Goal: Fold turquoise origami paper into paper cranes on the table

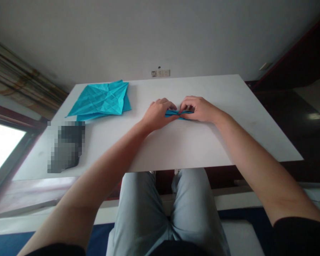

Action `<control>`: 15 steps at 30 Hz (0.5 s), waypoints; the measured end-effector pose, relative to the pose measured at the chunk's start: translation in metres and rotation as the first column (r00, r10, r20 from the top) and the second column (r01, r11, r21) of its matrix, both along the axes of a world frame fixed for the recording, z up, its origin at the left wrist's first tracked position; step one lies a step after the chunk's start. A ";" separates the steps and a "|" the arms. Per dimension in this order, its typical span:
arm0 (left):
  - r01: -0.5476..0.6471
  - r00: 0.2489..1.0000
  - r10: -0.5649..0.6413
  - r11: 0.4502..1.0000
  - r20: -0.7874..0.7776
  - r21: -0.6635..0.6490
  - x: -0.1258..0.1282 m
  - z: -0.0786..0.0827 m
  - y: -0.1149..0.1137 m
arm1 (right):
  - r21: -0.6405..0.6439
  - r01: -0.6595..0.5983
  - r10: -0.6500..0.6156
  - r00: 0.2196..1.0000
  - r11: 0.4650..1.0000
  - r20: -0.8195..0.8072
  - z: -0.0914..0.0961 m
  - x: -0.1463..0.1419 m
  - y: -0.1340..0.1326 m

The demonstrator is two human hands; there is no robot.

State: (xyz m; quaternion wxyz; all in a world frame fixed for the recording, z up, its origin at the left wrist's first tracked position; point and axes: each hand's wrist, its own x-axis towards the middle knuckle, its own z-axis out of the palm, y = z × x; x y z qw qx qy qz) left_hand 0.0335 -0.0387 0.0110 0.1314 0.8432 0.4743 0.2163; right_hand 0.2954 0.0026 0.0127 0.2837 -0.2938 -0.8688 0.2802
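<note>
A narrow folded piece of blue paper lies between my two hands over the middle of the white table. My left hand grips its left part, thumb in front and fingers behind. At the other end, my right hand pinches the same paper with curled fingers. Both hands nearly meet at the paper's centre, and they cover much of it, so its full shape is hidden.
Creased sheets of blue paper lie stacked at the table's far left. Nearer, on the left, is a dark blurred-out object. The wall with sockets stands behind the table; my legs are below its front edge.
</note>
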 end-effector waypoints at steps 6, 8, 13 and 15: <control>0.026 0.998 -0.026 1.000 0.054 -0.010 -0.002 -0.004 0.004 | -0.061 0.015 -0.014 1.000 0.998 0.017 0.006 0.001 -0.002; 0.050 0.996 -0.049 0.999 0.075 -0.014 -0.003 -0.004 0.004 | -0.090 0.028 -0.026 0.999 0.996 0.023 0.007 0.000 -0.004; 0.037 0.997 -0.033 0.998 0.074 -0.041 -0.001 -0.005 0.004 | -0.166 0.076 -0.072 0.997 0.983 0.027 0.007 -0.002 -0.006; 0.002 0.998 0.002 0.998 0.065 -0.058 0.000 -0.004 0.003 | -0.144 0.102 -0.098 0.995 0.984 0.036 0.005 -0.002 -0.005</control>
